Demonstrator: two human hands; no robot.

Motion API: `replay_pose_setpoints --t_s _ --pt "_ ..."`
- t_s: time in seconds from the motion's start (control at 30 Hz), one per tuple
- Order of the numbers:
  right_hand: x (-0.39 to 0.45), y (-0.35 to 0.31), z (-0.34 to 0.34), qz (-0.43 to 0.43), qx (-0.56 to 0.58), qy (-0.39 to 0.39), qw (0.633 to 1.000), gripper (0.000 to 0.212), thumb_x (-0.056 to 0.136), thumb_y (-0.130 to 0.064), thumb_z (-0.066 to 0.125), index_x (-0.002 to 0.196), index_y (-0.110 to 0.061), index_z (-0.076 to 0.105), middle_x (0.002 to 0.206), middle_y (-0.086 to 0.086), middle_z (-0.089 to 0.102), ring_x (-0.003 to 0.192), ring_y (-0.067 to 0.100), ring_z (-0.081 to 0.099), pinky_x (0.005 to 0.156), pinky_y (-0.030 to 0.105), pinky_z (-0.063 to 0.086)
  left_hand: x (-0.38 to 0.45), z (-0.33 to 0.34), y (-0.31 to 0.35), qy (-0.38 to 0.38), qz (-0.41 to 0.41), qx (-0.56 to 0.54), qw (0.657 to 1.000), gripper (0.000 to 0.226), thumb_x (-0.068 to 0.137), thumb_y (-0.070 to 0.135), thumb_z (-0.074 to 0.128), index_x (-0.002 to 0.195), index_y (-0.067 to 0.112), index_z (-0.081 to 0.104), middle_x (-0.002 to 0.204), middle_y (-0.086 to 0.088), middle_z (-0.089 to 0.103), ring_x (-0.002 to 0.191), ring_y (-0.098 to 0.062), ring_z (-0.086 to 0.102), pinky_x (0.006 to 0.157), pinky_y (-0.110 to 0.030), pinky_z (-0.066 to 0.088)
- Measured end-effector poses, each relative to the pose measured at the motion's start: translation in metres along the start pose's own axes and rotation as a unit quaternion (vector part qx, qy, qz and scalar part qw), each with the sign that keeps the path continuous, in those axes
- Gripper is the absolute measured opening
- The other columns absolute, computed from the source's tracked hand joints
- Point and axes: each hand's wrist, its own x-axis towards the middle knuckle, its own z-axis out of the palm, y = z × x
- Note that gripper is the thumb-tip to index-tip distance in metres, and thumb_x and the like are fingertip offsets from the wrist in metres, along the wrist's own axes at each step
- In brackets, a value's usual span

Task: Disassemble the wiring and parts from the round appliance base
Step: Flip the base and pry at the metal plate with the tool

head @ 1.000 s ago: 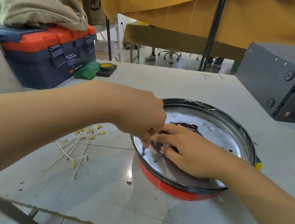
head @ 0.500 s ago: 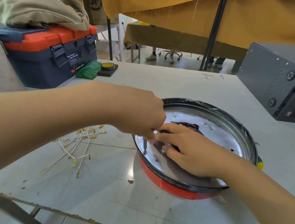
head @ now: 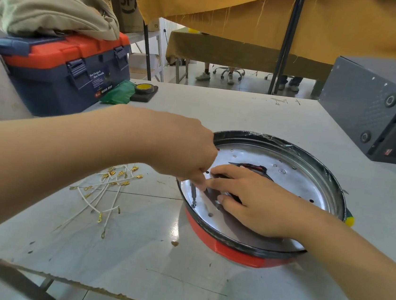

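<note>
A round appliance base [head: 286, 184], with a shiny perforated metal plate inside, a black rim and a red outer wall, sits on the white worktop [head: 129, 265], right of centre and near the front edge. A dark irregular opening [head: 248, 166] shows in the middle of the plate.

The left hand [head: 186, 153] reaches in from the left over the near-left part of the rim. Its fingers are curled and pinch the top of a thin metal screwdriver shaft [head: 193, 195], which stands nearly upright with its tip on the plate close to the rim. The handle cannot be seen.

The right hand [head: 257, 206] comes in from the lower right and lies inside the base, palm down. Its fingers are stretched out, fairly straight and close together, resting on the plate and on a dark part [head: 232, 197] beneath them. The fingertips lie just beside the left hand's fingertips; whether they touch cannot be told.

To the left of the base, apart from it, a loose bundle of thin white wires with gold-coloured terminals [head: 108, 189] lies on the worktop.

Farther back on the left stands a navy and orange plastic toolbox [head: 62, 77] with a beige cloth bag [head: 47, 9] on top. Beside it are a green cloth [head: 118, 92] and a roll of yellow tape [head: 144, 88]. A dark grey metal box [head: 379, 108] sits at the far right. A mustard-yellow cloth [head: 257, 6] hangs behind.
</note>
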Motion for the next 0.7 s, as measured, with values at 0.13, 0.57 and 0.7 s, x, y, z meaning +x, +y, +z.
replay_pose_setpoints --t_s 0.13,0.57,0.7 --pt "0.000 0.000 0.000 -0.007 0.002 0.000 1.000 0.042 0.101 -0.026 0.035 0.140 -0.040 0.041 0.149 -0.015 0.029 0.130 0.018 0.032 0.106 0.026 0.025 -0.006 -0.002 -0.002 0.017 0.019 -0.062 0.998 0.019 0.089 0.050 0.052 0.095 0.033 0.058 0.070 0.012 0.043 0.069 -0.008 0.043 0.075 -0.029 0.045" --pt "0.000 0.000 0.000 -0.011 0.015 0.003 1.000 0.040 0.100 -0.026 0.037 0.137 -0.039 0.045 0.147 -0.014 0.032 0.127 0.018 0.037 0.105 0.029 0.030 0.003 -0.009 0.008 0.012 -0.019 0.017 1.000 0.040 0.091 0.053 0.048 0.077 0.017 0.057 0.068 0.002 0.048 0.064 -0.017 0.047 0.057 -0.028 0.037" --pt "-0.002 -0.001 -0.002 -0.020 0.019 0.006 1.000 0.038 0.100 -0.022 0.038 0.133 -0.035 0.050 0.143 -0.017 0.035 0.121 0.017 0.039 0.096 0.019 0.026 -0.001 -0.013 0.007 0.005 0.010 -0.024 1.000 0.018 0.085 0.043 0.061 0.102 0.036 0.059 0.074 0.011 0.043 0.077 -0.015 0.049 0.062 -0.027 0.040"
